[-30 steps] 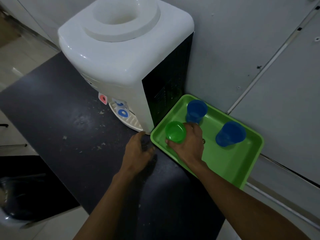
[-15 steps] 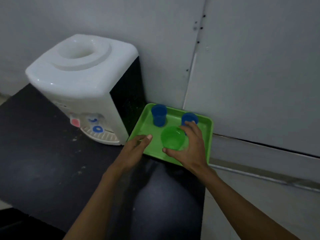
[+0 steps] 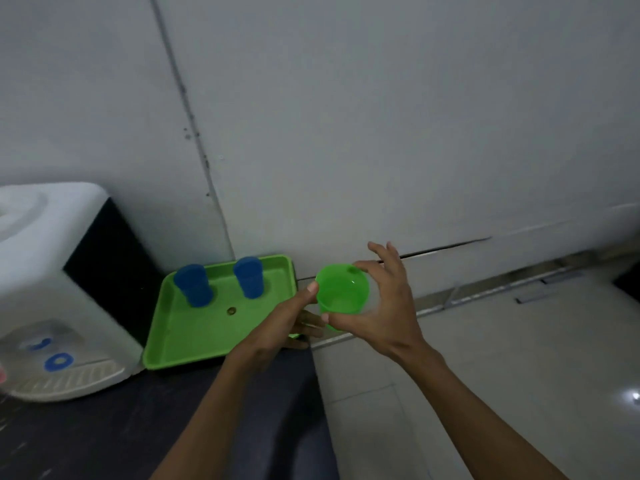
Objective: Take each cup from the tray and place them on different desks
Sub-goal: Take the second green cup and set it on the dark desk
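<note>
Nearest the camera, two bare forearms are being extended forward, the left over a dark desk and the right over pale floor beside it. A green cup is being held in the air just past the desk's right edge, clear of the tray, with its mouth tipped toward the camera. It is being gripped by the right hand: the thumb is being pressed against its lower side and a finger is being curled over its far rim, while the other fingers are being spread loosely open. The cup's left rim is being touched by the thumb of the left hand, whose fingers are partly curled beneath; whether they are closing on anything cannot be told.

Further back, the green tray is being carried by the desk, just beside a white water dispenser on its left. Two blue cups are being kept upside down on the tray's far half, apart from each other, the second to the right of the first. A small dark spot is being shown on the tray floor in front of them. A grey panelled wall is being seen behind everything.
</note>
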Action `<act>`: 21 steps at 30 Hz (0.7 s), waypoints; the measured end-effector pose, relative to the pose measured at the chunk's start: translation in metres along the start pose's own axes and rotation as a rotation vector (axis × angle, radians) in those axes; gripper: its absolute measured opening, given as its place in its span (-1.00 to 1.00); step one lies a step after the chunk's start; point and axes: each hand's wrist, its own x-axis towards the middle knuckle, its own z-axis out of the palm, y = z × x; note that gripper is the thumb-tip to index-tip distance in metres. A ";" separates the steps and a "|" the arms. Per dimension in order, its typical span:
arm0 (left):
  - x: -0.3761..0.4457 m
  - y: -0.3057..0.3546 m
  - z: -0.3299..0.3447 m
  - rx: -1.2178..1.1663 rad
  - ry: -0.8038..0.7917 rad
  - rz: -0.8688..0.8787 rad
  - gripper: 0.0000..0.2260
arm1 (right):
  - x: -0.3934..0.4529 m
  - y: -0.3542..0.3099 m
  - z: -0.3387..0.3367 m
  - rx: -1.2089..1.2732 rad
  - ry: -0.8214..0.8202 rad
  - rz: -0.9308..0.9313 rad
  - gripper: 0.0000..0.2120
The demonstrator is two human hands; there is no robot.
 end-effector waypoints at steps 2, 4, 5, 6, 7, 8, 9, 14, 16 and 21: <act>0.005 0.009 0.031 0.025 -0.075 0.015 -0.40 | -0.011 0.011 -0.031 -0.027 0.054 0.019 -0.20; 0.012 0.018 0.063 0.060 -0.134 0.029 -0.33 | -0.021 0.026 -0.063 -0.046 0.099 0.035 -0.24; 0.017 0.022 0.081 0.078 -0.160 0.036 -0.30 | -0.026 0.035 -0.080 -0.053 0.119 0.045 -0.26; 0.022 0.026 0.100 0.091 -0.186 0.041 -0.29 | -0.032 0.044 -0.097 -0.061 0.140 0.058 -0.27; 0.027 0.029 0.120 0.101 -0.212 0.042 -0.30 | -0.038 0.055 -0.116 -0.071 0.159 0.074 -0.28; 0.033 0.032 0.141 0.107 -0.239 0.039 -0.31 | -0.044 0.066 -0.134 -0.087 0.176 0.089 -0.28; 0.038 0.034 0.162 0.114 -0.269 0.035 -0.32 | -0.051 0.077 -0.153 -0.109 0.191 0.100 -0.27; 0.065 0.033 0.277 0.157 -0.399 0.013 -0.29 | -0.084 0.139 -0.247 -0.243 0.237 0.136 -0.22; 0.073 0.033 0.323 0.167 -0.452 0.010 -0.30 | -0.098 0.163 -0.281 -0.279 0.256 0.167 -0.20; 0.089 0.038 0.430 0.182 -0.544 0.013 -0.26 | -0.128 0.213 -0.360 -0.315 0.306 0.271 -0.21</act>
